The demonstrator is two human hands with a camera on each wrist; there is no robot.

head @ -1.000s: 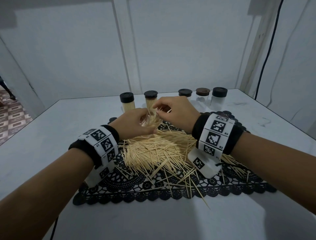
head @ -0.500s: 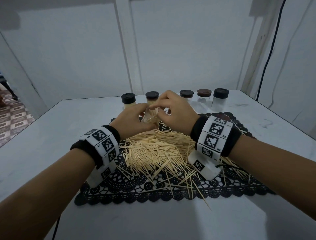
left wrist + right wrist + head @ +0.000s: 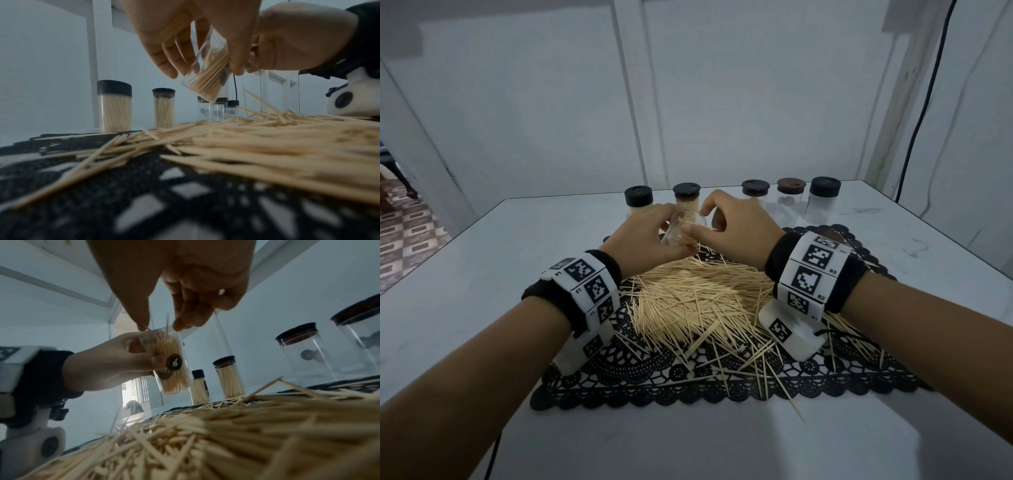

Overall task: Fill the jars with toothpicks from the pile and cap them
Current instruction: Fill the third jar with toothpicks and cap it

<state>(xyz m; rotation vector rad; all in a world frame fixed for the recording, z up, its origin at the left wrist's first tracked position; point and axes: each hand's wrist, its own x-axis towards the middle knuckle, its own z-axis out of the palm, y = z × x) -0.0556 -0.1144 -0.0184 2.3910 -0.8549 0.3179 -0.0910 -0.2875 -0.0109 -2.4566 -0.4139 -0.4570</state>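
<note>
My left hand point(image 3: 654, 236) grips a clear uncapped jar point(image 3: 677, 234), tilted and partly filled with toothpicks, just above the far end of the toothpick pile point(image 3: 695, 301). In the left wrist view the fingers and thumb of that left hand point(image 3: 203, 69) wrap the jar point(image 3: 205, 86). My right hand point(image 3: 702, 216) pinches a few toothpicks at the jar's mouth. The right wrist view shows the right hand point(image 3: 160, 327) with sticks poking up between thumb and fingers, over the jar point(image 3: 170, 363).
The pile lies on a black lace mat point(image 3: 654, 380) on a white table. Behind it stand two capped jars full of toothpicks point(image 3: 639, 205) point(image 3: 686, 200) and three capped clear jars point(image 3: 755, 192) point(image 3: 791, 193) point(image 3: 824, 202). White walls enclose the table's back and right.
Both hands, with the jar between them, have risen slightly off the pile and drawn a little farther away. The right fingers have stayed at the jar's mouth.
</note>
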